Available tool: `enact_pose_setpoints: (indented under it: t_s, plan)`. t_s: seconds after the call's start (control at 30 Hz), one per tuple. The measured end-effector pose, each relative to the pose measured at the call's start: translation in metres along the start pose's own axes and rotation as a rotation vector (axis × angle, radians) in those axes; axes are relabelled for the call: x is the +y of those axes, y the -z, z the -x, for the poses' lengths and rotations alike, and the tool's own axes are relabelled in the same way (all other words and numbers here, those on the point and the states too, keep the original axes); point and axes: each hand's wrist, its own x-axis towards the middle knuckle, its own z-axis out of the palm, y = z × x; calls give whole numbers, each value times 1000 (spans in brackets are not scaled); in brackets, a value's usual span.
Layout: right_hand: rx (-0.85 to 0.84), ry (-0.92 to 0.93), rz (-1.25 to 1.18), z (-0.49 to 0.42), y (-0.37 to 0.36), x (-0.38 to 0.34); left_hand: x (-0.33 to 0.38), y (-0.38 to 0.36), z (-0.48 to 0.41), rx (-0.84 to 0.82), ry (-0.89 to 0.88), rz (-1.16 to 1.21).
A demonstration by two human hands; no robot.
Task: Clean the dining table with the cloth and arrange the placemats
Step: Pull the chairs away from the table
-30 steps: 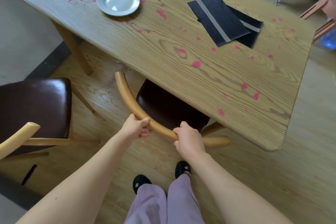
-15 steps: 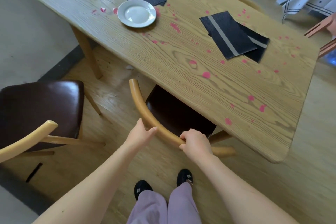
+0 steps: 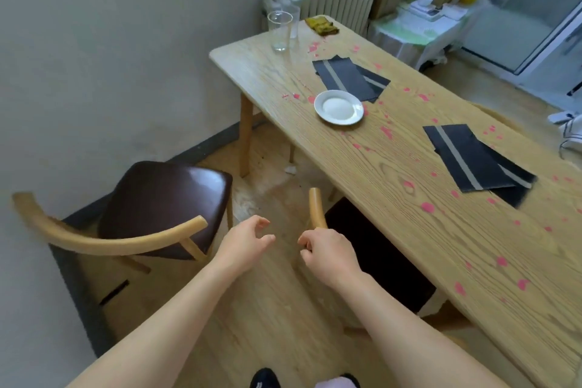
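The wooden dining table is spattered with pink stains. A crumpled yellow cloth lies at its far end. Two black placemats with a grey stripe overlap near the plate, and another overlapping pair lies further right. My left hand hovers beside the table with loosely curled fingers, holding nothing. My right hand sits on the curved back rail of a chair tucked under the table, fingers curled over it.
A white plate and two clear glasses stand on the table. A second chair with a dark seat stands to my left by the wall. A radiator and a cluttered side table are beyond the far end.
My left hand has let go of the chair's back rail and moved off to the left. My view has lifted, so the table's far end and the cloth now show.
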Motion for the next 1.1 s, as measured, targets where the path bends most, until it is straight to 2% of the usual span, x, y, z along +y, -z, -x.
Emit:
enact_pose_setpoints:
  t_s: [0.4, 0.63, 0.9, 1.1]
  plan:
    - [10, 375, 78, -55, -2, -125, -82, 95, 19, 246, 177, 155]
    - [-74, 540, 110, -118, -14, -187, -130, 142, -2, 373, 362, 213]
    - [-177, 656, 137, -187, -44, -235, -178, 171, -35, 443, 518, 240]
    - [-319, 651, 153, -208, -84, -273, -227, 183, -41, 517, 640, 294]
